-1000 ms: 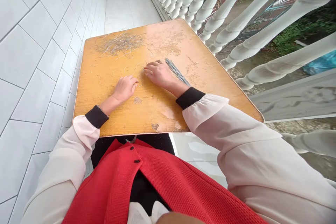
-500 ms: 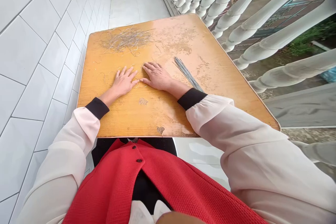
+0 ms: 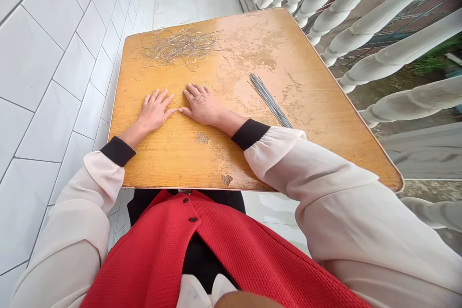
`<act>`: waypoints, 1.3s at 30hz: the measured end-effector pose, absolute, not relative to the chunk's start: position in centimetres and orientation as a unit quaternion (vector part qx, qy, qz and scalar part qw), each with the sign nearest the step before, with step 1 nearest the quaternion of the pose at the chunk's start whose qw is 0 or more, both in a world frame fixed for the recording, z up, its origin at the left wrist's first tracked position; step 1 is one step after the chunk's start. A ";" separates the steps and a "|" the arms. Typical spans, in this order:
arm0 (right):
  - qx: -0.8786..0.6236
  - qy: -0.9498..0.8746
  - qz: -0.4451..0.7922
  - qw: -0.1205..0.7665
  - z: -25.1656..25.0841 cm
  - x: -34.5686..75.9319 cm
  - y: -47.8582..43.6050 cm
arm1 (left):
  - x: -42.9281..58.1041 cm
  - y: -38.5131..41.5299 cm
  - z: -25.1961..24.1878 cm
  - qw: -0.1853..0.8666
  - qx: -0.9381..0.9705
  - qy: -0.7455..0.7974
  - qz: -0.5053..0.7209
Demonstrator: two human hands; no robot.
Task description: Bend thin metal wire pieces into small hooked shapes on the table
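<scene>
My left hand (image 3: 154, 110) lies palm down with spread fingers on the wooden tabletop (image 3: 169, 159). Beside it, my right hand (image 3: 202, 104) rests flat too, fingers stretched out, its thumb tip by the left thumb tip. Thin bent wires are scattered around and partly under the fingers; one curled wire (image 3: 176, 96) shows between the hands. Beyond them sits a tangled heap of thin wires (image 3: 182, 48) near the far left edge. To the right of my right hand lies a bundle of straight grey wires (image 3: 270, 100).
A white tiled wall (image 3: 46, 82) runs close along the table's left side. White balusters (image 3: 390, 57) stand along the right. The tabletop has worn, chipped patches, one chip (image 3: 226, 180) near the front edge.
Both hands have slid left across the tabletop, still flat and thumb to thumb. The camera view has shifted slightly, so the table appears a little further right.
</scene>
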State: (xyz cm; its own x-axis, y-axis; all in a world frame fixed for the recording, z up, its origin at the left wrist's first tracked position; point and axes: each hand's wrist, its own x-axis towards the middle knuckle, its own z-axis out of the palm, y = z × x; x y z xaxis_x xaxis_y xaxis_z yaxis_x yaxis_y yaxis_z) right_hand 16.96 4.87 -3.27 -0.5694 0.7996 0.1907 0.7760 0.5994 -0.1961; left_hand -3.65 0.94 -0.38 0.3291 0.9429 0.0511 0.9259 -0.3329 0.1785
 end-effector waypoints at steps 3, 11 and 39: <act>-0.438 -0.887 0.045 0.140 -2.7 16.7 5.0 | -3.9 1.1 -0.7 0.062 0.817 0.566 0.092; -0.500 -0.810 0.136 0.275 -0.7 21.3 7.1 | -3.1 2.8 0.7 0.076 0.824 0.529 0.189; -0.476 -0.863 0.060 0.161 -2.6 19.3 4.3 | 1.7 10.0 -2.5 0.105 0.761 0.596 0.234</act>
State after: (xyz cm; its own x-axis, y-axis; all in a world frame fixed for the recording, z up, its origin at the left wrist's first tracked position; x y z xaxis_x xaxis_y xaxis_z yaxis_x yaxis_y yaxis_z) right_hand 19.27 4.30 -2.61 -0.4955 0.8403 0.2199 0.8015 0.5399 -0.2572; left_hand 1.74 10.01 -2.46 0.1807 0.9559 0.2316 0.8576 -0.2685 0.4388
